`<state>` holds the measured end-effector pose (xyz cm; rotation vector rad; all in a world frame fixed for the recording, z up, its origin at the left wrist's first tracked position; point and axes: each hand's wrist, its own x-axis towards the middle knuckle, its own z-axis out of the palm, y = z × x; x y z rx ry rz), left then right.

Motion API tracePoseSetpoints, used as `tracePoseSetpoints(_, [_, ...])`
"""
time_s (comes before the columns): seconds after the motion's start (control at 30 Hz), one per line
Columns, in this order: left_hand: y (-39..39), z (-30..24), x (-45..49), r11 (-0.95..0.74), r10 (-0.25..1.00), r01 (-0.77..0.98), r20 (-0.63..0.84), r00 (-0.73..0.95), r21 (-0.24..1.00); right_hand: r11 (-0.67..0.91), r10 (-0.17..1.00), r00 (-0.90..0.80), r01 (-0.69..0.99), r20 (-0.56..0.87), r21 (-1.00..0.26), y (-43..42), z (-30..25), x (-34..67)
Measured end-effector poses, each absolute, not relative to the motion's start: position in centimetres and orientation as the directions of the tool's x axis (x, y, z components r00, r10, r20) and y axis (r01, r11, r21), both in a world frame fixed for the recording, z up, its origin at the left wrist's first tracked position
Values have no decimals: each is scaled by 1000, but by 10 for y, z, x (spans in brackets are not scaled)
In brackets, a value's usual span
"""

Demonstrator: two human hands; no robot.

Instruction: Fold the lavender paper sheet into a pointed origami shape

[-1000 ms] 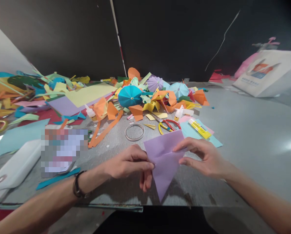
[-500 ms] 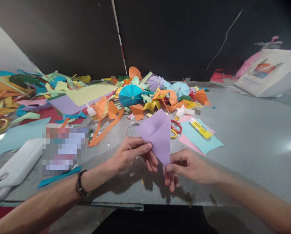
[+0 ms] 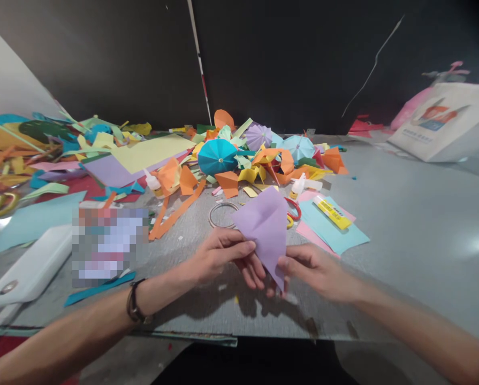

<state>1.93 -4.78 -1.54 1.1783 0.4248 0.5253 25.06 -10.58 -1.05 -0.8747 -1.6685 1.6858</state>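
Observation:
A folded lilac paper (image 3: 265, 227) shaped like a kite is held up just above the grey table (image 3: 403, 224). My left hand (image 3: 223, 256) pinches its left edge between thumb and fingers. My right hand (image 3: 313, 270) pinches its lower point from the right. Both hands are closed on the paper, near the table's front edge. A dark band sits on my left wrist.
Behind the paper lie a wire ring (image 3: 221, 214), red-and-yellow scissors (image 3: 292, 209), a yellow glue stick (image 3: 332, 211) on light blue and pink sheets, glue bottles, and a heap of coloured scraps with small paper umbrellas (image 3: 217, 156). A white box (image 3: 26, 270) lies left; a white bag (image 3: 443, 125) back right.
The lilac paper was turned from pointing down and lying low to held upright. My right hand dropped from its top right corner to its lower point; now it sits slightly further right.

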Motion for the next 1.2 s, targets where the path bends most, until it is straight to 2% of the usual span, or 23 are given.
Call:
tracePoseSetpoints(0.07, [-49, -17, 19, 273, 573, -141, -43, 818, 952, 8, 830, -557, 24, -6, -1000, -105, -12, 251])
tracePoseSetpoints(0.17, [-51, -22, 20, 230, 598, -126, -38, 801, 965, -10, 867, -498, 53, -35, -999, -104, -17, 253])
tracePoseSetpoints(0.4, [-50, -32, 23, 209, 650, -103, -59, 758, 973, 11, 926, -372, 197, -64, -980, -107, -21, 250])
tracePoseSetpoints(0.63, [-51, -30, 21, 269, 582, -108, -72, 810, 957, 120, 941, -336, 235, 35, -965, -108, -16, 252])
tracePoseSetpoints(0.8, [-51, -30, 20, 269, 571, -96, -78, 817, 958, 144, 942, -333, 287, 42, -947, -108, -18, 253])
tracePoseSetpoints(0.9, [-50, -31, 18, 261, 567, -80, -86, 820, 962, 135, 959, -277, 235, 67, -963, -107, -20, 254])
tracePoseSetpoints(1.0, [-48, -31, 15, 223, 539, -26, -101, 836, 974, 189, 981, -68, 99, 183, -977, -104, -19, 258])
tracePoseSetpoints(1.07, [-48, -30, 14, 190, 521, 7, -107, 847, 982, 265, 964, 7, 46, 266, -963, -102, -17, 262])
tracePoseSetpoints(1.2, [-47, -31, 13, 173, 510, -3, -87, 856, 985, 260, 954, -169, 43, 250, -965, -104, -15, 267])
